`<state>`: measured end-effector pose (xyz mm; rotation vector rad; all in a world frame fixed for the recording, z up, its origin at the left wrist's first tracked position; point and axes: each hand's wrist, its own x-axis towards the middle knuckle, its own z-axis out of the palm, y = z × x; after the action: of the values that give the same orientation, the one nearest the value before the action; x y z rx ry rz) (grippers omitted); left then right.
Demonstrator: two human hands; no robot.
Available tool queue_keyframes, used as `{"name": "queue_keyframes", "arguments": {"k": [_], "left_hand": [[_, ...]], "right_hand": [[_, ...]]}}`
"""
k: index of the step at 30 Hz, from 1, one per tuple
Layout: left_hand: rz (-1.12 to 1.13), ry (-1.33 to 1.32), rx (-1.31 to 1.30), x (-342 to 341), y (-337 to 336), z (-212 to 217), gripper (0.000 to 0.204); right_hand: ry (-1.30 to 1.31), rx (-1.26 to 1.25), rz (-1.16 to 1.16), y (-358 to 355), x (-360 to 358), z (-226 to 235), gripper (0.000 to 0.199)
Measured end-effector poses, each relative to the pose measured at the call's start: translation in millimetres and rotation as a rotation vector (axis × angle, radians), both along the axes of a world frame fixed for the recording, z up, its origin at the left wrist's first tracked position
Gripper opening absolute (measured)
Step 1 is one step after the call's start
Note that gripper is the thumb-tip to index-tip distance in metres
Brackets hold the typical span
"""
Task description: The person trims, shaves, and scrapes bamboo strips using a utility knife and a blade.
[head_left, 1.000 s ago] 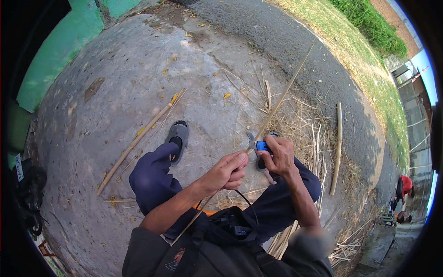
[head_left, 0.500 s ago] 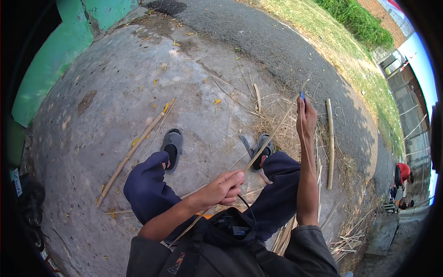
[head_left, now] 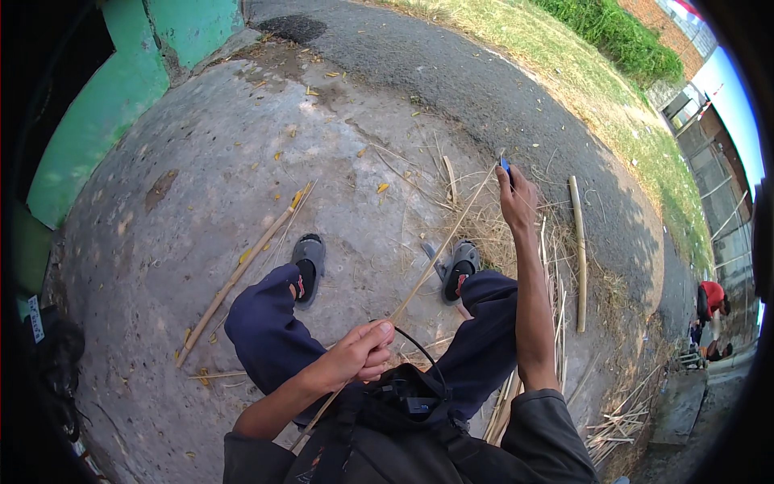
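Observation:
A long, thin bamboo strip (head_left: 439, 253) runs slantwise between my hands, from my lap out past my feet. My left hand (head_left: 359, 353) is closed around it near my lap, thumb on top. Out at arm's length, my right hand (head_left: 518, 196) grips a small blue tool (head_left: 505, 164), mostly covered by the fingers, its exact kind unclear. The strip's far end lies close beside this tool; whether they touch I cannot tell.
A bamboo pole (head_left: 242, 274) lies on the concrete at left, another pole (head_left: 578, 254) at right. Shavings (head_left: 492, 222) are strewn beyond my right shoe (head_left: 462, 266). Split strips (head_left: 621, 427) are piled at lower right. A person in red (head_left: 711, 300) bends at far right.
My right hand has shifted left with the blue tool. My left hand has moved slightly left and down, nearer my lap, with the bamboo strip still in it.

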<state>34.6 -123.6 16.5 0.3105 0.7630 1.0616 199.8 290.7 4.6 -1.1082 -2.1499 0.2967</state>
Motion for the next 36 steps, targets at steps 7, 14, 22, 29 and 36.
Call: {"name": "queue_keyframes", "arguments": {"k": [7, 14, 22, 29, 36], "left_hand": [[0.010, 0.087, -0.022, -3.7, -14.8, -9.6, 0.036], [-0.089, 0.348, 0.091, -17.9, -13.4, -19.3, 0.036], [0.141, 1.144, 0.359, -48.0, 87.3, -31.7, 0.041], [0.195, 0.768, 0.436, 10.6, 170.4, -29.3, 0.034], [0.183, 0.611, 0.412, 16.8, 175.1, -44.8, 0.032]], "right_hand": [[0.238, -0.441, 0.255, 4.1, -5.0, -11.1, 0.042], [0.433, -0.555, 0.355, -16.6, -13.6, -2.4, 0.035], [0.199, -0.288, 0.349, -15.7, -10.6, -3.1, 0.044], [0.112, -0.183, 0.318, -29.8, -12.6, 6.5, 0.044], [-0.014, -0.031, 0.192, -30.1, -12.7, 13.9, 0.043]]}}
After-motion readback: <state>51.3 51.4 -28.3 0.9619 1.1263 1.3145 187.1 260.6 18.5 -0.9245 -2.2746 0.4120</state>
